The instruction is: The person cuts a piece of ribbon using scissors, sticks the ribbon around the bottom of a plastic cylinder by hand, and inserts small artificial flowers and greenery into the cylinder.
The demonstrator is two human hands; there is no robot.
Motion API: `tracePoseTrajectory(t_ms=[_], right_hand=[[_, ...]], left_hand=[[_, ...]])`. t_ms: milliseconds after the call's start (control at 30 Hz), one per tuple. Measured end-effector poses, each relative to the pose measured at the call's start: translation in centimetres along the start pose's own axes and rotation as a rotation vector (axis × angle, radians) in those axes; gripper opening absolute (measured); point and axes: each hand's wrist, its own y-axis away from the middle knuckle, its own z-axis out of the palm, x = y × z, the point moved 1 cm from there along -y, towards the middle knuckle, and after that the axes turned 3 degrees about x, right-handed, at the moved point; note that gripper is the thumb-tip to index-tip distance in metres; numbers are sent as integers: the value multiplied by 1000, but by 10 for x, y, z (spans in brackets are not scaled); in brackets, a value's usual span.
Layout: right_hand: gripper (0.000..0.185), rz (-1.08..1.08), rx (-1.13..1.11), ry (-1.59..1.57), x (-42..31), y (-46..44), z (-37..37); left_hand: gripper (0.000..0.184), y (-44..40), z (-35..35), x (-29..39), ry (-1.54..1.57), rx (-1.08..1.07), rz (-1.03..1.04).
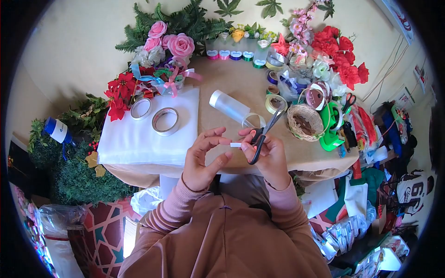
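Black-handled scissors (pixel 258 144) are in my right hand (pixel 271 160), their blades pointing up and to the right. A short white strip (pixel 235 144), which looks like tape, spans the gap between the right thumb and a fingertip of my left hand (pixel 204 155). The left thumb and fingers are spread apart; whether the strip sticks to that fingertip I cannot tell. Just beyond the hands, a translucent cylinder (pixel 232 105) lies tilted on the table. A clear curled band (pixel 254 119) is at its near end, partly hidden by the right hand and scissors.
White sheets (pixel 139 150) bear two tape rolls, one (pixel 165 121) nearer me. A wicker basket (pixel 304 121) and a green tape dispenser (pixel 331 132) stand to the right. Pink roses (pixel 181 45), red flowers (pixel 336 51) and ribbon spools (pixel 236 55) line the back of the table.
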Motion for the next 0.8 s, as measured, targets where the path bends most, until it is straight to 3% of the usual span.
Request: tracePoseTrajectory(t_ms=[233, 400, 800], right_hand=[[14, -23, -24, 1, 3, 0, 0], [16, -39, 21, 0, 6, 0, 4], [17, -196, 90, 242, -3, 3, 9]], left_hand=[[11, -1, 1, -2, 56, 44, -50], [7, 0, 4, -2, 320, -7, -182], [5, 2, 10, -6, 312, 59, -125]])
